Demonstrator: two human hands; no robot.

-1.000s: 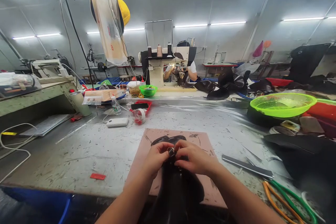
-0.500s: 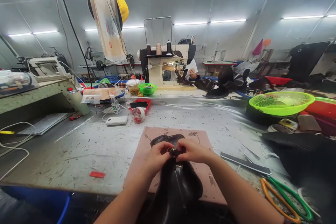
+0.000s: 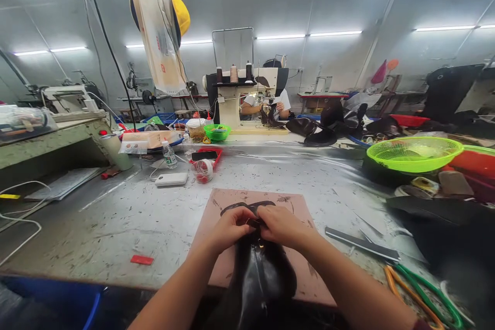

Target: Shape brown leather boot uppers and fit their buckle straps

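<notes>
A shiny black leather piece (image 3: 263, 273), shaped like a boot upper, lies over a pinkish board (image 3: 309, 278) and hangs past the table's front edge. My left hand (image 3: 234, 227) is closed, thumb and fingers pinching a small dark strap (image 3: 253, 223) at the top of the leather. Right beside it, my right hand (image 3: 280, 224) is closed on the same strap, its fingers bent inward. A small gold metal fitting (image 3: 261, 245) shows just below the right fingers. The fingers hide most of the strap.
A black strip (image 3: 361, 243) and orange-and-green-handled scissors (image 3: 425, 294) lie at right, near a lime-green basket (image 3: 415, 154). A white power bank (image 3: 171, 179), a bottle (image 3: 169, 155) and a red tray (image 3: 217, 154) stand at back left. A co-worker sits behind the sewing machine (image 3: 232, 105).
My right hand has turned and its fingers have curled lower over the strap, covering more of it. The leather has shifted slightly. The co-worker behind the machine has leaned into view.
</notes>
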